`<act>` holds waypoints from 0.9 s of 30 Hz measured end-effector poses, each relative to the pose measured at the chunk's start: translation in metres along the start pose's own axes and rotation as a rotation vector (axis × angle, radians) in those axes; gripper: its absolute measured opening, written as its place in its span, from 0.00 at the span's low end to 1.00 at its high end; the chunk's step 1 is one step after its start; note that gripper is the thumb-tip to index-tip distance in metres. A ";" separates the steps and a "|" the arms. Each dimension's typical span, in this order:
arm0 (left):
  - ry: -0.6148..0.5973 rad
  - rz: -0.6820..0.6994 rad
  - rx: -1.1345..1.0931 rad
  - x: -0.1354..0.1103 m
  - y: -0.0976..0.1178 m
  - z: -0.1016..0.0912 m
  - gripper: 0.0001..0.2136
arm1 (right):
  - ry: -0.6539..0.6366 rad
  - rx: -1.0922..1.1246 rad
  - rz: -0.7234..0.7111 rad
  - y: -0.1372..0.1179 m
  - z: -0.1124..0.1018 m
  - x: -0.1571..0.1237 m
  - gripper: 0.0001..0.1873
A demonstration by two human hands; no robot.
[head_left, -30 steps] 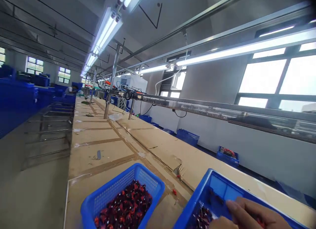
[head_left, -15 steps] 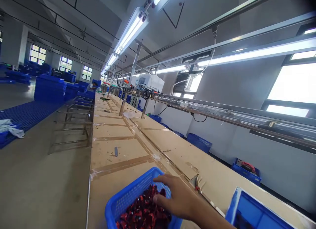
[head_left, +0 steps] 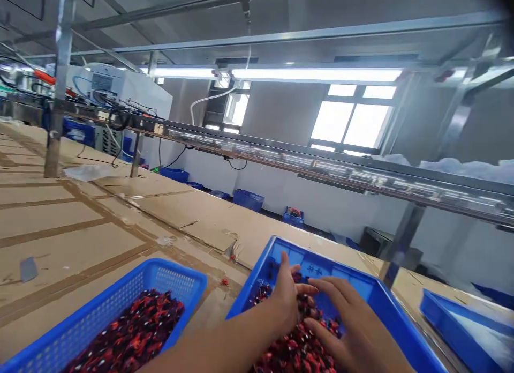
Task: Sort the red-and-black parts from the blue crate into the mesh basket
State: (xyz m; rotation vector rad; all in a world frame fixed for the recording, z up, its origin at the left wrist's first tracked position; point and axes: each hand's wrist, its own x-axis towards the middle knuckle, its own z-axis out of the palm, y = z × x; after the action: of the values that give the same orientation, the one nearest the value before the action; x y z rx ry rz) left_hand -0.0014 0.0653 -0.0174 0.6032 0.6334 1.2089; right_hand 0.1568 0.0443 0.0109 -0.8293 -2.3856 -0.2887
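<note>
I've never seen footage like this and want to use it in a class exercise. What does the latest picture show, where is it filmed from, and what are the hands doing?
This view comes from a camera worn on a person's head, looking forward and down. There is no machine here: the left hand and right hand are the person's own. Both are in a blue crate, among small red-and-dark parts. Whether they are gripping any cannot be told. Beside the crate, a blue basket holds similar parts. It sits on a cardboard-covered bench.
</note>
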 end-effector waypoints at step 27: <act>-0.238 -0.015 0.209 -0.004 -0.010 0.019 0.11 | 0.268 0.324 0.228 0.020 -0.006 -0.020 0.16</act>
State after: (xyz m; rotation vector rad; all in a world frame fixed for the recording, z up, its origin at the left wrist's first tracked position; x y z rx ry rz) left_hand 0.0181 0.0575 -0.0116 0.9022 0.5643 1.0439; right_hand 0.1842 0.0483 0.0039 -0.8389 -1.9965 0.0748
